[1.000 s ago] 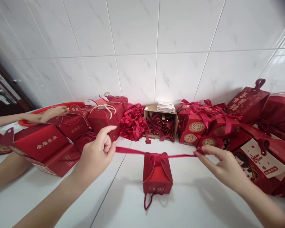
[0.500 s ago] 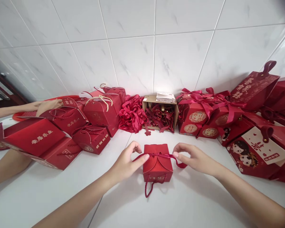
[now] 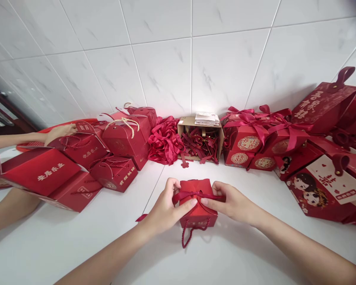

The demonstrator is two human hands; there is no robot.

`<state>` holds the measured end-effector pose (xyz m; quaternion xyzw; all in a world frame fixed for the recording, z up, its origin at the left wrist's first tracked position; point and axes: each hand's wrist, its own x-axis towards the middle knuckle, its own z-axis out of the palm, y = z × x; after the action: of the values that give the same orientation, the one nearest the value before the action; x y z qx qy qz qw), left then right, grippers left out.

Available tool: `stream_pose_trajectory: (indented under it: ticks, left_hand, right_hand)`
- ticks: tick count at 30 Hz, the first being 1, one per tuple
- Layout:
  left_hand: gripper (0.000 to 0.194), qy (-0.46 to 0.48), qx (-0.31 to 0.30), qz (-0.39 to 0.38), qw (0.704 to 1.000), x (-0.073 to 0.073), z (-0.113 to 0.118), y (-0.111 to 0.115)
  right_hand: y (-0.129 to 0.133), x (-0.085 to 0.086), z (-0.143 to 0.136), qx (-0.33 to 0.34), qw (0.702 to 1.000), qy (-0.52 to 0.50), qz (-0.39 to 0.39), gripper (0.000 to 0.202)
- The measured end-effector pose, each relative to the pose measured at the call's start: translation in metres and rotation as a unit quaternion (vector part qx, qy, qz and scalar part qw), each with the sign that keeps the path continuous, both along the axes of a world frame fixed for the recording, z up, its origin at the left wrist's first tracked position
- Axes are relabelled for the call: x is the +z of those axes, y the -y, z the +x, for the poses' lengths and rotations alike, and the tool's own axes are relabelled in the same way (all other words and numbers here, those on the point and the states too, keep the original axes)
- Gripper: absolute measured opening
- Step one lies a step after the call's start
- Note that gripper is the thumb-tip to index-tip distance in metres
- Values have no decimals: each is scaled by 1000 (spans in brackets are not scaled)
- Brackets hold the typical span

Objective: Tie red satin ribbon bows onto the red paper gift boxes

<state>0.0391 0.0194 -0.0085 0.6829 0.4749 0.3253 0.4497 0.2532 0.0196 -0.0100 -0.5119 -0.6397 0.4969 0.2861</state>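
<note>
White tiles (image 3: 163,75) are standing behind the small red box (image 3: 200,217), and I'm watching the left hand (image 3: 163,209) and right hand (image 3: 237,204) pinching the ribbon (image 3: 207,195) across its top. Closed flaps (image 3: 202,185) are sitting beneath what I'm judging a knot (image 3: 195,193) (bow loops aren't showing).

Tiled wall (image 3: 163,71) (white), cardboard box (image 3: 221,139), papers (image 3: 207,118)

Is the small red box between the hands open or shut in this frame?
Shut: the small red box has its top flaps folded in, with a ribbon across them.
</note>
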Motion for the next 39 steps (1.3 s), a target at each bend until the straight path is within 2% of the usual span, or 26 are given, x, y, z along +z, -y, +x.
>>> stream_pose_trajectory:
  ticks: [3, 9, 12, 15, 17, 21, 24, 26, 29, 32, 35, 39]
  left_hand:
    - [41, 13, -15, -28, 999, 2, 2, 2]
    - [48, -3, -17, -20, 1000, 0, 4, 5]
    - [39, 29, -12, -41, 999, -2, 3, 3]
    - [26, 75, 31, -80, 993, -8, 0, -1]
    - [25, 69, 63, -87, 992, -12, -3, -4]
    - [23, -4, 76, 1, 997, -15, -8, -5]
    - [27, -76, 81, 79, 991, -12, -11, -2]
    - [28, -104, 74, 91, 988, -9, -12, -2]
    - [25, -128, 60, 91, 986, -3, -13, -3]
    - [19, -156, 63, 169, 971, 7, -11, -2]
    - [12, -184, 13, 259, 948, 20, -1, 2]
    - [17, -217, -80, 256, 939, 32, 19, 4]
  right_hand:
    - [3, -4, -4, 1, 1000, -19, -12, 42]
    - [3, -7, -8, -1, 999, -39, -36, 38]
    - [2, -7, -7, -6, 999, -40, -20, 40]
    - [1, -5, -2, -11, 1000, 8, 2, 47]
    - [-1, -3, 4, 2, 999, 43, 6, 51]
    - [-5, 2, 13, 9, 997, 81, -2, 57]
    - [-6, 3, 14, -8, 992, 117, 48, 54]
    - [-5, 4, 14, -10, 991, 114, 70, 52]
    - [-4, 8, 16, -2, 997, 66, 31, 49]
    - [-2, 15, 19, 19, 999, -19, -46, 48]
    - [1, 22, 22, 38, 991, -97, -81, 48]
    - [10, 28, 22, 31, 997, -65, -40, 36]
